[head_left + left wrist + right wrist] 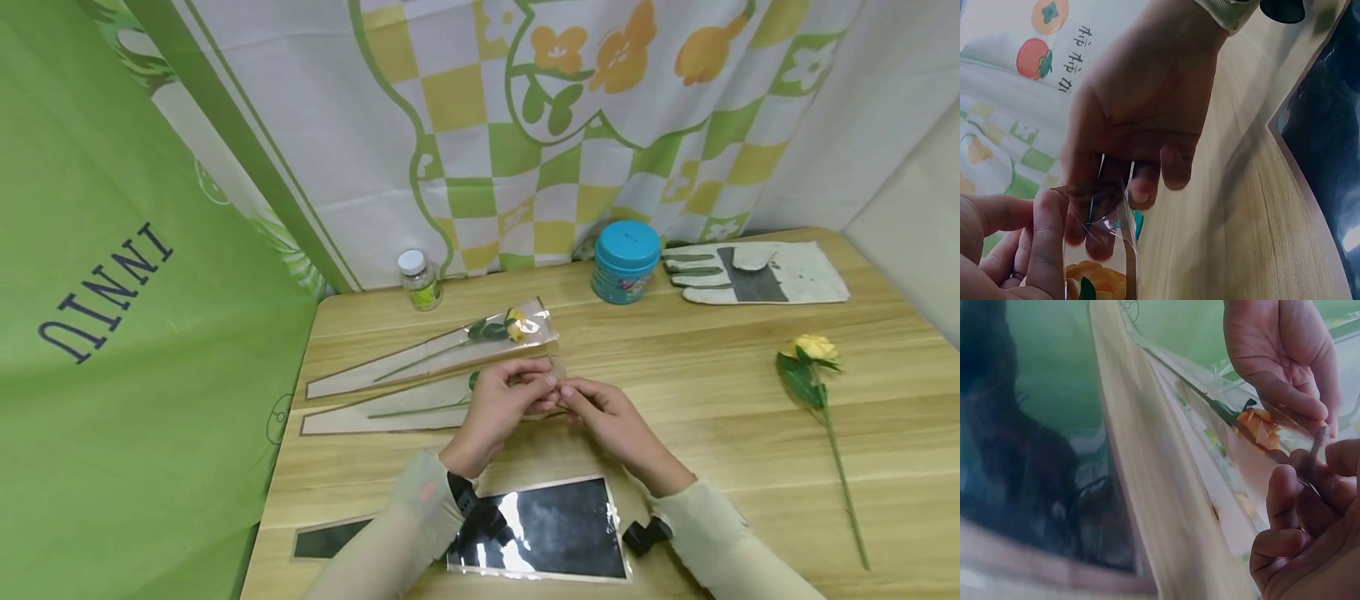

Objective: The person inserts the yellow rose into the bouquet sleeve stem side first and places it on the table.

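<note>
Both hands meet at the wide end of a clear flower sleeve [337, 422] with a brown border. My left hand [497, 407] pinches the sleeve's edge. My right hand [618, 423] pinches the same end close beside it, thumb against bent fingers. Inside the sleeve lies a yellow rose; its green stem [416, 412] shows in the head view, while the hands cover the bloom there. The rose bloom [1102, 280] appears below the fingers in the left wrist view, and the bloom [1259, 428] sits just behind the pinched end in the right wrist view.
Behind lies another sleeved yellow rose [515, 325]. A loose yellow rose [815, 348] is at right. Dark-looking flat sleeves [555, 525] lie under the forearms. At the back stand a small jar [422, 283], a blue tub [626, 262] and work gloves [806, 271].
</note>
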`<action>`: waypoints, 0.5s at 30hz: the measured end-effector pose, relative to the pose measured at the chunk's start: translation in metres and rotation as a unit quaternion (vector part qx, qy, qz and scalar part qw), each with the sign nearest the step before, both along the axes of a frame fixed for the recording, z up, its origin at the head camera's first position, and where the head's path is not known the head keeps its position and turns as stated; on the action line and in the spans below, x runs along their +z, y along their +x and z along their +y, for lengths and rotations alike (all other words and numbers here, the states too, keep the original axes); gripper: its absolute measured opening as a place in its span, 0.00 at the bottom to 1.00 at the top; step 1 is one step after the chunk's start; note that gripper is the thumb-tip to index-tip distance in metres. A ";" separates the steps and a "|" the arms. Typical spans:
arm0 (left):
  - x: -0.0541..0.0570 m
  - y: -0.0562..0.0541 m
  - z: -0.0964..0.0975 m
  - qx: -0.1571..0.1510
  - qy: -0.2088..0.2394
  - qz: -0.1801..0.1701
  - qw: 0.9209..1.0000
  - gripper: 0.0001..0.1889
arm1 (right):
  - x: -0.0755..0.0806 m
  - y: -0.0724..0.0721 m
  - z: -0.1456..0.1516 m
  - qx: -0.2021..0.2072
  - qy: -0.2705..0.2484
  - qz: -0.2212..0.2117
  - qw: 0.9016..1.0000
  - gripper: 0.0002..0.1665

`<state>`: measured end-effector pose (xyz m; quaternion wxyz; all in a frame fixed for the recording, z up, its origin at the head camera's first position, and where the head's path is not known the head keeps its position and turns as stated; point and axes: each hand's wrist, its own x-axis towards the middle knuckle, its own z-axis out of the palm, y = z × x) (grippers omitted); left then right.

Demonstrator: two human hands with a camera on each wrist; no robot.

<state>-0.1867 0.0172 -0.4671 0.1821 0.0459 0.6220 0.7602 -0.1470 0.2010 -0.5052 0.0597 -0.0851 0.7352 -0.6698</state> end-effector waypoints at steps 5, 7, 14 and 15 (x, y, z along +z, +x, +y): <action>-0.004 -0.005 0.000 0.008 -0.002 -0.004 1.000 0.12 | -0.003 0.003 0.007 -0.048 0.091 0.044 0.994 0.11; -0.004 -0.007 0.001 0.006 -0.001 -0.008 1.000 0.12 | -0.003 0.003 0.007 -0.068 0.116 0.056 0.989 0.08; -0.007 -0.016 0.005 0.001 0.010 -0.004 1.000 0.11 | -0.006 -0.007 0.010 -0.104 0.153 0.094 0.978 0.05; -0.007 -0.017 0.004 0.001 0.013 -0.003 1.000 0.11 | -0.008 -0.009 0.011 -0.107 0.157 0.086 0.978 0.06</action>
